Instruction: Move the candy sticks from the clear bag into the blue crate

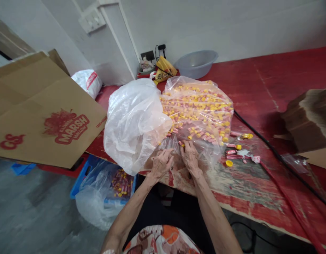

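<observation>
A large clear plastic bag (197, 88), full of small pink tubes with yellow caps, lies on the table in front of me. Its opening faces my body. My right hand (189, 156) is at the mouth of this bag, with bent fingers closed on a small yellow-capped tube (181, 144). Just to its left, my left hand (162, 163) rests at the bag's near edge with its fingers apart, holding nothing that I can see. Beside it bulges a whitish plastic bag (133, 116), its contents hidden.
Loose tubes (233, 145) and a yellow cap (229, 163) lie to the right, near a black cable (271, 148). A cardboard box (41, 116) stands at left, above a blue crate (84, 173) holding bagged tubes. A basin (196, 63) sits by the wall.
</observation>
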`<control>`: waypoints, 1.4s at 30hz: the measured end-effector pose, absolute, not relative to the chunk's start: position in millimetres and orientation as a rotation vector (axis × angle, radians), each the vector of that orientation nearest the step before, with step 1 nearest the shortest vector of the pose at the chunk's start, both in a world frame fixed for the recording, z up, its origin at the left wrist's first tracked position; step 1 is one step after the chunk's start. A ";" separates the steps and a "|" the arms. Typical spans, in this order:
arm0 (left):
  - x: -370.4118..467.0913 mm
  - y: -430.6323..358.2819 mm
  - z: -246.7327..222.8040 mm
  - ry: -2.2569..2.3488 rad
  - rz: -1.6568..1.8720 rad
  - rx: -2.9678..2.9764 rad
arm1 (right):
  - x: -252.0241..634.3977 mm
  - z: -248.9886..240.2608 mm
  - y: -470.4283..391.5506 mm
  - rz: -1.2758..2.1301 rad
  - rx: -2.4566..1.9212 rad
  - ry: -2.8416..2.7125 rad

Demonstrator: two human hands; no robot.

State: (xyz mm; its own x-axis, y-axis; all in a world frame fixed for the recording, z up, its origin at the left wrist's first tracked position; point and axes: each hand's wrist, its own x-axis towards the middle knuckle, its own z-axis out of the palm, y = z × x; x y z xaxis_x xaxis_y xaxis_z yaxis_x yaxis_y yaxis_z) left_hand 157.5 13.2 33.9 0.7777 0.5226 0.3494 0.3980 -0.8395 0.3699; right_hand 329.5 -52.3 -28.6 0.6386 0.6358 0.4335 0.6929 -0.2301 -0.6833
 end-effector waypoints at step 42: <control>155.5 4.1 34.0 0.765 0.681 2.692 | 328.3 -29.9 -52.3 -0.034 -1.930 -1.024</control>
